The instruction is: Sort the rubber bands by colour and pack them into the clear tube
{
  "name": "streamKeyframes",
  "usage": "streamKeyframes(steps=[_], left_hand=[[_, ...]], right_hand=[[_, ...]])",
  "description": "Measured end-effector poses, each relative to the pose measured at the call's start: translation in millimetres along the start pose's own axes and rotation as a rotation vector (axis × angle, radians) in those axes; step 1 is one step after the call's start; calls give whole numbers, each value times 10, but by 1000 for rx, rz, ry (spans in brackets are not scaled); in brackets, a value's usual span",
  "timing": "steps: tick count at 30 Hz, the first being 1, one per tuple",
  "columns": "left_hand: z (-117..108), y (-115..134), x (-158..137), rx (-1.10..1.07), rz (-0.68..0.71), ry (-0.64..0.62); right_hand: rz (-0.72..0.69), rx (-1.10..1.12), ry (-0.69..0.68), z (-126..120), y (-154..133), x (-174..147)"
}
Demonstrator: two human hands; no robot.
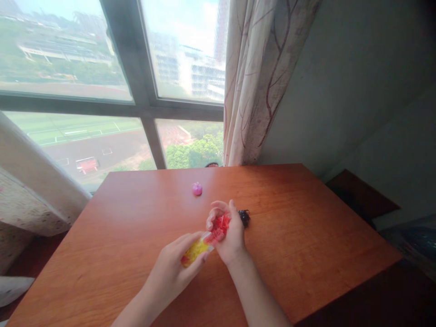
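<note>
My left hand (182, 261) is closed around a small clear container (196, 250), tilted with its mouth toward my right palm. Yellow bits and some red ones show through its wall; they look like small elastic bands. My right hand (230, 238) is cupped, palm up, with its fingers curled around a pile of red elastic bands (222, 223). The container's mouth meets the edge of the right palm; whether they touch is unclear. Just behind the right hand, a clump of black bands (244, 218) lies on the table, partly hidden by that hand.
A round pink piece (197, 189), possibly a lid, sits farther back on the brown wooden table (136, 213). Behind the table's far edge are a window (146, 106) and a patterned curtain (250, 91). A grey wall (347, 91) stands on the right.
</note>
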State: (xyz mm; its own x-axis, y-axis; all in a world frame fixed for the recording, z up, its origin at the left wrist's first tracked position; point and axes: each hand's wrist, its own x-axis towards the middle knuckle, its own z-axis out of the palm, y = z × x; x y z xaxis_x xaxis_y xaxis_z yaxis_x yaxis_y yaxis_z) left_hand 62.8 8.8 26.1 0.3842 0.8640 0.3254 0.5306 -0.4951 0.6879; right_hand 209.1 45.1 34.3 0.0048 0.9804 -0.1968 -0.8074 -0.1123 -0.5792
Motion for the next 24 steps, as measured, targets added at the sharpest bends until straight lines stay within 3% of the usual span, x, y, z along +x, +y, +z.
streamKeyframes(steps=[6, 17, 24], left_hand=[[5, 22, 0, -37, -17, 27], [35, 10, -19, -279, -226, 36], [53, -16, -10, -252, -213, 13]], right_hand=[[-62, -80, -5, -9, 18, -13], [-144, -34, -62, 70, 92, -98], [-76, 76, -22, 25, 90, -53]])
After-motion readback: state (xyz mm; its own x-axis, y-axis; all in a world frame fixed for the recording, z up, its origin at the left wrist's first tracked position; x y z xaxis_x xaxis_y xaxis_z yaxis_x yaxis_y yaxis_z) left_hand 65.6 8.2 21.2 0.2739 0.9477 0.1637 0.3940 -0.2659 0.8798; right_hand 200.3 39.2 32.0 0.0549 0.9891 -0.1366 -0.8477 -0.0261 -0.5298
